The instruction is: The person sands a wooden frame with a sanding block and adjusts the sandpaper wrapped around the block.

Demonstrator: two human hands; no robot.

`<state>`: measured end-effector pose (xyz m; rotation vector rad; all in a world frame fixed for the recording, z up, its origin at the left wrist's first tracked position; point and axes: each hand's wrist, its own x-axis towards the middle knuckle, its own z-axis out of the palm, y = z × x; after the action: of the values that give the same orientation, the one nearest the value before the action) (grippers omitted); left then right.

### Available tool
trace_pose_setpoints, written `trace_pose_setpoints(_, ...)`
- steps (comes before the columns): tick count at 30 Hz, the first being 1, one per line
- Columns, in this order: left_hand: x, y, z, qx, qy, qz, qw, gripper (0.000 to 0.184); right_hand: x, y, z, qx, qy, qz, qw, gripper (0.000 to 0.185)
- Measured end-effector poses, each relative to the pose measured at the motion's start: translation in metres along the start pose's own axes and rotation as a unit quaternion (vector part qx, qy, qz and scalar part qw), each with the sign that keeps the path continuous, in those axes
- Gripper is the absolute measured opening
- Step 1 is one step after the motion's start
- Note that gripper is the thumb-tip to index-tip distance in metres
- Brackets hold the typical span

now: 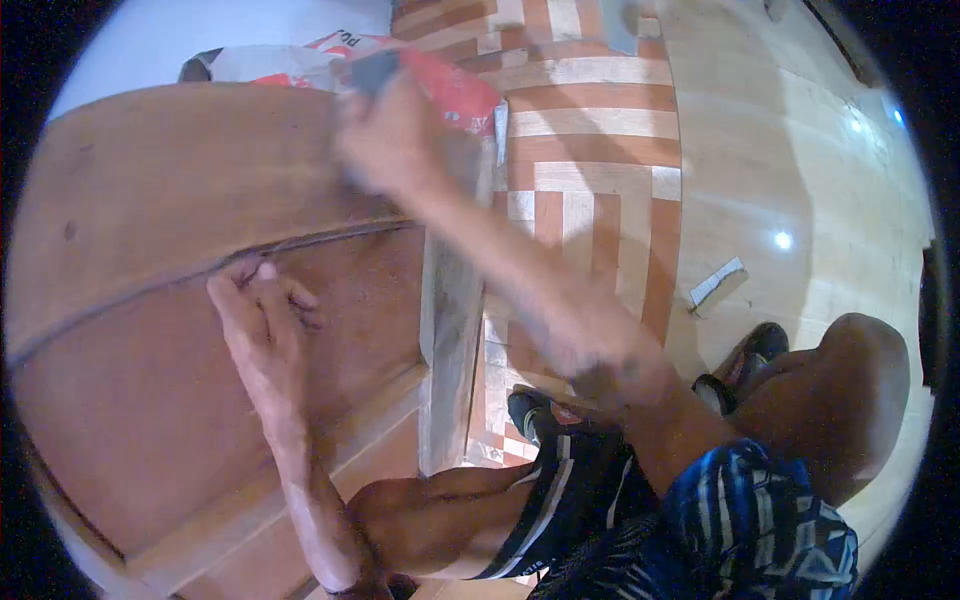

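My right hand (388,135) is blurred by motion above the far right part of the brown wooden top board (190,170). Its fingers are closed round a dark grey flat piece (376,72) that looks like sandpaper. My left hand (262,310) rests against the reddish-brown panel (355,290), just below the board's edge. Its fingers are loosely bent and apart, the tips touching the dark seam under the edge, and I see nothing held in it.
A red and white plastic bag (455,92) lies behind the board. Pale upright framing (450,300) borders the panel on the right. A small whitish strip (717,284) lies on the tiled floor (800,170). My knee (860,400) is at the right.
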<state>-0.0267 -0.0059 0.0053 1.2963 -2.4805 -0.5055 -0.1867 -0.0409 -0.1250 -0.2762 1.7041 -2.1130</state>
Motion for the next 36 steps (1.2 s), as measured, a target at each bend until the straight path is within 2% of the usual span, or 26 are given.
trace_pose_setpoints(3, -0.001, 0.006, -0.001, 0.025, 0.003, 0.013, 1.000, 0.018, 0.029, 0.022, -0.031, -0.017, -0.109, 0.103, 0.989, 0.042)
trace_pose_setpoints(5, 0.000, 0.003, 0.003, 0.013, 0.013, -0.009, 1.000, 0.018, -0.026, -0.028, -0.021, -0.014, -0.037, 0.066, 0.997, 0.038)
trace_pose_setpoints(6, 0.001, -0.006, 0.002, 0.045, 0.023, 0.037, 0.998, 0.019, -0.056, -0.038, -0.003, -0.040, 0.022, -0.063, 0.997, 0.038)
trace_pose_setpoints(8, 0.004, -0.023, 0.000, 0.107, 0.049, 0.129, 0.985, 0.020, -0.069, -0.040, 0.005, -0.087, 0.071, -0.178, 0.978, 0.038)
trace_pose_setpoints(10, 0.001, 0.002, 0.001, 0.039, 0.010, 0.032, 0.999, 0.021, -0.070, -0.033, 0.006, -0.121, 0.046, -0.148, 0.980, 0.039)
trace_pose_setpoints(11, -0.001, 0.010, -0.001, 0.006, -0.008, -0.019, 1.000, 0.021, -0.059, -0.021, 0.001, -0.060, 0.027, -0.056, 0.996, 0.041)
trace_pose_setpoints(12, -0.001, 0.008, -0.003, 0.030, -0.009, -0.001, 1.000, 0.021, -0.039, 0.001, -0.007, 0.001, 0.006, 0.032, 0.999, 0.044)
trace_pose_setpoints(14, -0.002, 0.008, -0.003, 0.074, -0.007, 0.044, 0.996, 0.020, -0.008, 0.065, -0.025, -0.065, 0.009, 0.069, 0.995, 0.048)
trace_pose_setpoints(15, -0.002, 0.020, 0.000, 0.133, 0.003, 0.053, 0.990, 0.019, -0.013, 0.083, -0.028, -0.096, 0.057, 0.052, 0.992, 0.045)
trace_pose_setpoints(16, -0.005, 0.038, 0.003, 0.195, 0.015, 0.065, 0.979, 0.017, -0.015, 0.100, -0.028, -0.122, 0.106, 0.035, 0.986, 0.041)
trace_pose_setpoints(17, -0.006, 0.049, 0.005, 0.257, 0.028, 0.074, 0.963, 0.015, -0.014, 0.094, -0.035, -0.102, 0.096, 0.044, 0.989, 0.042)
trace_pose_setpoints(18, 0.000, 0.049, 0.006, 0.315, 0.060, 0.172, 0.932, 0.017, -0.018, 0.090, -0.042, -0.084, 0.084, 0.056, 0.991, 0.042)
trace_pose_setpoints(20, 0.020, 0.045, 0.018, 0.412, 0.125, 0.358, 0.829, 0.022, -0.020, 0.087, -0.050, -0.058, 0.065, 0.078, 0.993, 0.043)
trace_pose_setpoints(23, 0.043, 0.054, 0.040, 0.482, 0.188, 0.345, 0.783, 0.047, -0.015, 0.088, -0.058, -0.030, 0.046, 0.126, 0.991, 0.043)
trace_pose_setpoints(25, 0.053, 0.043, 0.047, 0.565, 0.141, 0.318, 0.748, 0.061, -0.015, 0.085, -0.069, -0.007, 0.038, 0.199, 0.979, 0.044)
trace_pose_setpoints(26, 0.056, 0.035, 0.053, 0.604, 0.115, 0.304, 0.727, 0.068, -0.013, 0.085, -0.076, -0.001, 0.044, 0.190, 0.981, 0.045)
trace_pose_setpoints(29, 0.049, 0.013, 0.082, 0.673, 0.025, 0.348, 0.652, 0.077, -0.017, 0.091, -0.095, 0.034, 0.058, 0.183, 0.981, 0.049)
trace_pose_setpoints(33, 0.037, -0.053, 0.135, 0.669, -0.119, 0.447, 0.582, 0.077, -0.008, 0.081, -0.117, 0.107, 0.089, 0.219, 0.966, 0.047)
trace_pose_setpoints(36, 0.032, -0.071, 0.141, 0.616, -0.202, 0.433, 0.626, 0.077, 0.000, 0.060, -0.133, 0.150, 0.108, 0.240, 0.953, 0.036)
